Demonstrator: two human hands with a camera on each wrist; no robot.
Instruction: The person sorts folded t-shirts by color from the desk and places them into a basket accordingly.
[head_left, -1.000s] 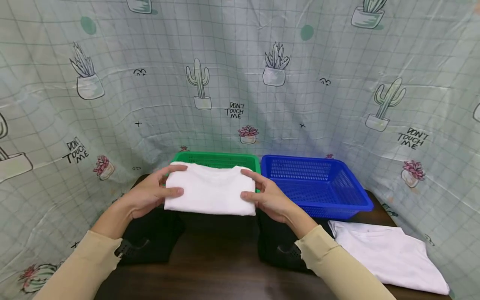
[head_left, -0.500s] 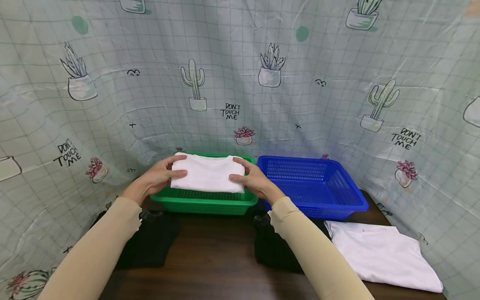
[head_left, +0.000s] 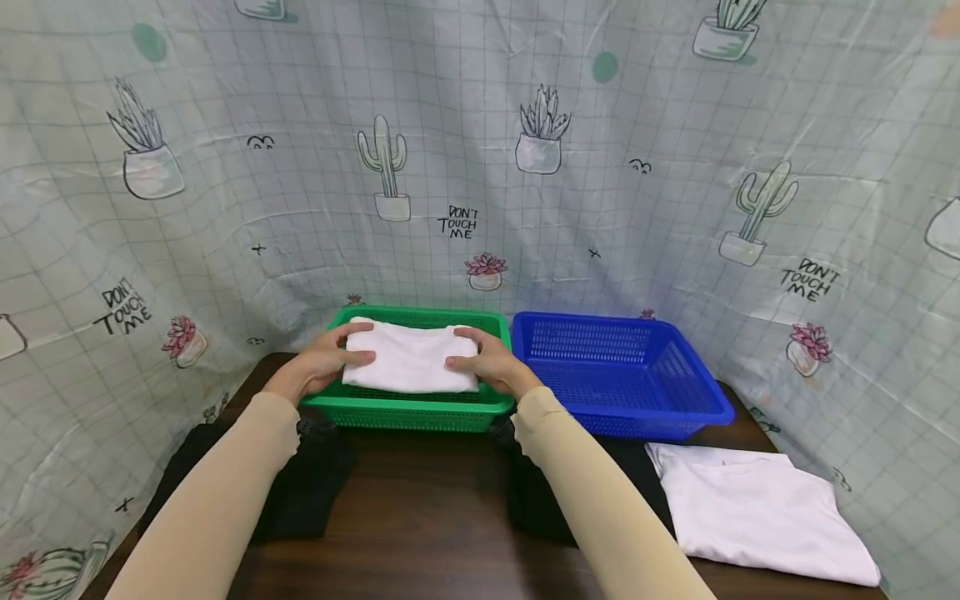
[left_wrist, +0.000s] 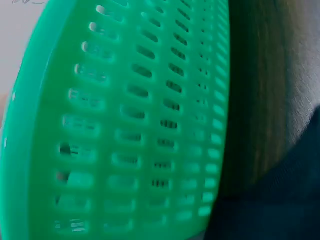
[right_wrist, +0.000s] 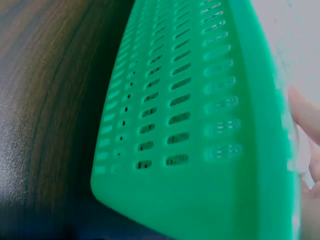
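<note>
**White garment (head_left: 411,358) comes down within the rim of the green basket (head_left: 408,415)**

The green basket's back rim now shows unbroken above the white garment, so the folded bundle is lower and appears to sit between the walls. For the work in hand, that suggests the setting-down is nearly complete, though whether its underside touches the basket floor cannot be told. The left hand (head_left: 322,361) and right hand (head_left: 491,362) each grip one end, thumbs (head_left: 361,357) on the near face and fingers at the far edge; neither has let go.

Against the earlier pictures, the blue basket (head_left: 622,425) and the white shirt (head_left: 757,508) to the right keep their places. The garment has changed most: a second ago it hides the green basket's front wall, and half a second ago it overlaps the back rim. The hands travel with it, their hold much the same.
</note>
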